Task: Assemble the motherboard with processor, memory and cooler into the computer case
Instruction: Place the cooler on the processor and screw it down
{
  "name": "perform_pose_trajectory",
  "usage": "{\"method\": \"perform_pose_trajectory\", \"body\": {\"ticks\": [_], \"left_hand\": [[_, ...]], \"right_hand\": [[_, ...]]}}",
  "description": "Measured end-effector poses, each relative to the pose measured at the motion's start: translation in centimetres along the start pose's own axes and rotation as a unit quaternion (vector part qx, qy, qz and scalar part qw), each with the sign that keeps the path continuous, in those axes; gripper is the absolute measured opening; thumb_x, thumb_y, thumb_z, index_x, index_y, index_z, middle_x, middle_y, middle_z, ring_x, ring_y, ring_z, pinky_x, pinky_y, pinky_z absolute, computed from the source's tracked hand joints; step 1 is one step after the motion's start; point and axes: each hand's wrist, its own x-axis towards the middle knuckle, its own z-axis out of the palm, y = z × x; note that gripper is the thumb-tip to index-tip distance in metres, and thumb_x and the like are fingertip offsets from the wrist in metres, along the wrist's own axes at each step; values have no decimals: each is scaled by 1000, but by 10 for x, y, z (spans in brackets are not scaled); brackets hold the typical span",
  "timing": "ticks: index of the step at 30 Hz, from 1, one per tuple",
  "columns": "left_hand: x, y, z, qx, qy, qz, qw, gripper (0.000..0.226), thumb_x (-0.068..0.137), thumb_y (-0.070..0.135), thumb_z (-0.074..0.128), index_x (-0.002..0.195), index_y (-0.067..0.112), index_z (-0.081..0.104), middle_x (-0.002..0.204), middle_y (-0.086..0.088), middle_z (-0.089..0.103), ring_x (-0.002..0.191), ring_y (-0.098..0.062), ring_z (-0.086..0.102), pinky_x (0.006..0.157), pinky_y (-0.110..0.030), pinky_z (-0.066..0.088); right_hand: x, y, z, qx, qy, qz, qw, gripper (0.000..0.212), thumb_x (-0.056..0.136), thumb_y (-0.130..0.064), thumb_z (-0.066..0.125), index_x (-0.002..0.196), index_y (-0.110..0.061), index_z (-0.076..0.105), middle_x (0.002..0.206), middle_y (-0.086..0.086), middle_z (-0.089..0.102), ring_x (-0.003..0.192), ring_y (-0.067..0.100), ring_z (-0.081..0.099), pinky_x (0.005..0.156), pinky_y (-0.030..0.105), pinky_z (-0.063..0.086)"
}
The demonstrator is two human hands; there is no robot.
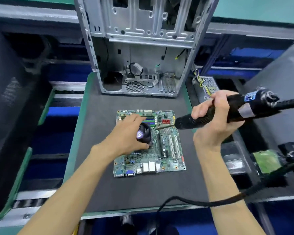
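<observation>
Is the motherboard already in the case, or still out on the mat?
Out. The motherboard lies flat on the dark mat, in front of the open computer case, whose bay holds only cables.

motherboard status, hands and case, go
Left hand grips cooler on motherboard. Right hand holds electric screwdriver. Board on mat, case open beyond, nothing between.

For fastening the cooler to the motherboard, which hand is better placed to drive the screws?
The right hand: it already grips the electric screwdriver, tip pointing at the motherboard. The left hand is occupied, holding the cooler on the board.
</observation>
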Motion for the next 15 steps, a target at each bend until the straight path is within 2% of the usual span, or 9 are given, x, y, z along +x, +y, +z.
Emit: {"method": "perform_pose_trajectory", "body": {"ticks": [2, 7, 15], "left_hand": [[6, -6, 3, 8, -28, 6, 1000, 105, 69, 58, 81, 154, 22, 31, 151, 3, 40, 140, -19, 35, 116, -40, 30], [15, -13, 2, -8, -45, 21, 999, 91, 68, 59, 82, 145, 28, 45, 135, 6, 55, 125, -18, 51, 103, -37, 43], [18, -15, 3, -1, -40, 30, 999, 96, 69, 61, 81, 150, 30, 40, 146, 10, 49, 134, -14, 45, 109, -37, 41]], "right_hand": [[4, -1, 8, 7, -6, -1, 1000, 12, 86, -17, 61, 75, -18, 58, 46, 0, 44, 34, 20, 37, 51, 28, 36], [15, -5, 17, 26, -13, -6, 1000, 11, 83, -16, 60, 76, -12, 52, 44, 0, 41, 33, 19, 33, 49, 25, 34], [24, -5, 24, 47, -57, 25, 997, 17, 81, -17, 60, 72, -10, 47, 42, 0, 37, 31, 18, 29, 46, 23, 33]]}}
